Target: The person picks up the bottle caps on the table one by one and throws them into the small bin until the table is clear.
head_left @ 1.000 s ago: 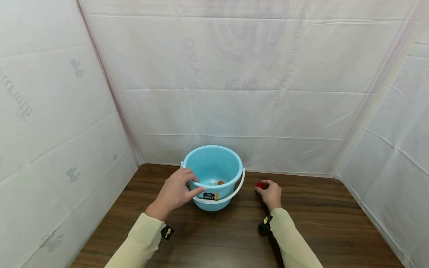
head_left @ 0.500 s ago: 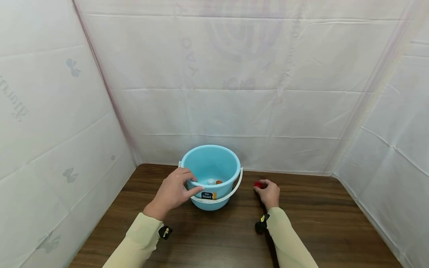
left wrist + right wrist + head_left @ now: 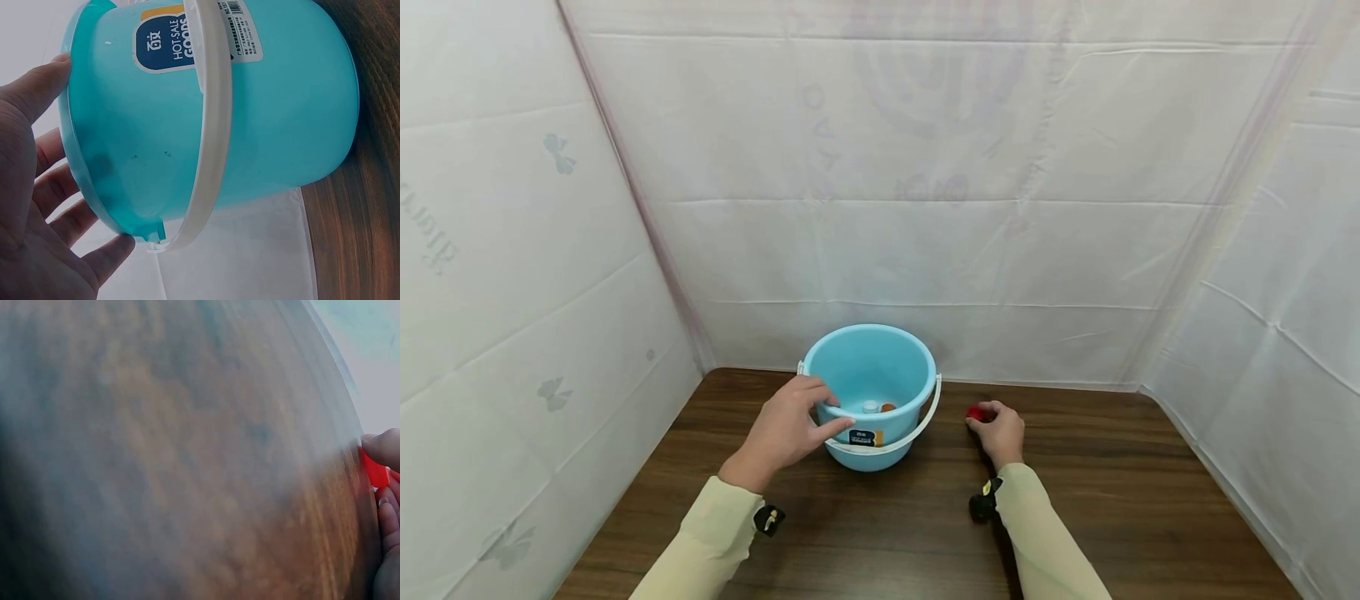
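A light blue bucket (image 3: 880, 425) with a white handle (image 3: 215, 119) stands upright on the table. My left hand (image 3: 786, 425) holds its near-left rim, thumb on the outer side and fingers reaching over the inside. In the left wrist view the thumb (image 3: 44, 84) lies against the rim by the label. To the right of the bucket, my right hand (image 3: 1002, 435) pinches a small red cap (image 3: 975, 413) close over the table. Only a sliver of the red cap (image 3: 375, 470) shows between thumb and fingers in the right wrist view. Inside the bucket lie a small white piece (image 3: 870, 407) and an orange one (image 3: 887, 407).
The dark wood table (image 3: 895, 550) is bounded by white sheeting (image 3: 925, 275) behind and on both sides. The bucket stands close to the back sheet. A black camera strap (image 3: 769, 519) sits on the left wrist, and another black device (image 3: 983, 504) on the right.
The whole head view has shifted slightly, so the bucket and hands appear a little further left. Both hands keep their holds on the bucket rim and the red cap.
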`<state>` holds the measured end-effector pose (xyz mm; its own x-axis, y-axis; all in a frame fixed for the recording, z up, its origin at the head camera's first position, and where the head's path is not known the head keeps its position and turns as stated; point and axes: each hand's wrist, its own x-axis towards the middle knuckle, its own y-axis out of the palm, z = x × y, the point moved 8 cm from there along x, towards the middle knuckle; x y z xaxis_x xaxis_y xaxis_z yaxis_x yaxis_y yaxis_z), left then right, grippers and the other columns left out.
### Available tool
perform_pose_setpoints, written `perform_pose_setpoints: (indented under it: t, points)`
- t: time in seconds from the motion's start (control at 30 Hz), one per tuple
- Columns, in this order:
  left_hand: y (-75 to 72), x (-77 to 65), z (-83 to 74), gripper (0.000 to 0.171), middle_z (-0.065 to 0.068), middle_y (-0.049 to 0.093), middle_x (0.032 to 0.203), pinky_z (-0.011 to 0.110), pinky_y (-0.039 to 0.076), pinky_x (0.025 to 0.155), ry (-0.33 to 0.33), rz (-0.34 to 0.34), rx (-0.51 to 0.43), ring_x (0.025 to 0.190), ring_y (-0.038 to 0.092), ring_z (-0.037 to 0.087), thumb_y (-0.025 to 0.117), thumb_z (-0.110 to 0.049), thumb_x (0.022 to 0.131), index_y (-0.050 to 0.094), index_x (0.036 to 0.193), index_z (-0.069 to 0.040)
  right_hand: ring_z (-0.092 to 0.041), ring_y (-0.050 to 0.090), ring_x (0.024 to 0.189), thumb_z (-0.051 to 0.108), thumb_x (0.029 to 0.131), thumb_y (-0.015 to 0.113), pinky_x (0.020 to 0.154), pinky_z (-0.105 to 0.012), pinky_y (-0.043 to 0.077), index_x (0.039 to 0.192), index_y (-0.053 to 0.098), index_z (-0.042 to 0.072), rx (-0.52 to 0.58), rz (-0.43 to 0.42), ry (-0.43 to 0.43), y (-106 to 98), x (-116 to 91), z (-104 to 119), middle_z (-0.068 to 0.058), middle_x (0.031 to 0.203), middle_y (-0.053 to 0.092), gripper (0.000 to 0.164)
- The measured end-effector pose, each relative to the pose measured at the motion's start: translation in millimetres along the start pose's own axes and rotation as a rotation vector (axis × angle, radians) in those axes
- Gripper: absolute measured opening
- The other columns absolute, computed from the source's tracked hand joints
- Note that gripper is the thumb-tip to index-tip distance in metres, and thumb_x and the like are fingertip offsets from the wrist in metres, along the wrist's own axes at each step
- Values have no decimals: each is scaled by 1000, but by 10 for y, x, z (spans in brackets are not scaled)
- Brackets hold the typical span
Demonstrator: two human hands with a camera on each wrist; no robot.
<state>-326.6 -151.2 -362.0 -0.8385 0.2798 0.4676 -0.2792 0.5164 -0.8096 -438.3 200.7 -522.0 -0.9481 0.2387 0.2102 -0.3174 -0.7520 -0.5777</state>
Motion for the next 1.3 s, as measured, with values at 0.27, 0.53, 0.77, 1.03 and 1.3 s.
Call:
perform_pose_setpoints:
  t: [0.27, 0.53, 0.77, 1.03, 1.3]
  points:
    - [5, 2, -1, 28, -6, 64, 91, 33, 55, 75, 3, 2, 7, 90, 60, 20, 87, -44, 81, 72, 85, -21, -39, 64, 106, 16, 82, 85, 95, -52, 50, 113, 75, 1, -4, -4, -10, 10, 27, -39, -23, 111, 73, 37]
    - [-11, -3, 8, 28, -6, 64, 90, 33, 55, 74, 4, -4, 10, 90, 61, 21, 87, -45, 80, 72, 85, -21, -38, 65, 106, 16, 82, 86, 95, -51, 50, 111, 75, 2, -3, 0, -17, 23, 33, -21, -21, 110, 74, 34]
    - [4, -8, 12, 27, -7, 64, 91, 32, 55, 74, 3, 2, 9, 89, 60, 19, 86, -44, 82, 71, 85, -21, -38, 65, 105, 15, 82, 85, 93, -52, 51, 110, 76, 1, 3, 6, -24, -1, 4, -18, -21, 112, 73, 33]
    - [-1, -1, -12, 28, -6, 65, 91, 33, 55, 75, 16, -12, -3, 88, 61, 18, 86, -44, 81, 72, 86, -20, -36, 65, 106, 15, 83, 85, 93, -50, 52, 110, 76, 2, 11, 30, -34, -22, -4, -18, -20, 113, 73, 32]
    - [1, -5, -1, 28, -6, 65, 91, 34, 55, 76, 1, -1, -6, 89, 60, 20, 86, -44, 81, 72, 86, -20, -37, 65, 106, 14, 82, 86, 94, -52, 51, 110, 76, 2, -5, 60, -46, -62, -41, 52, -20, 113, 73, 33]
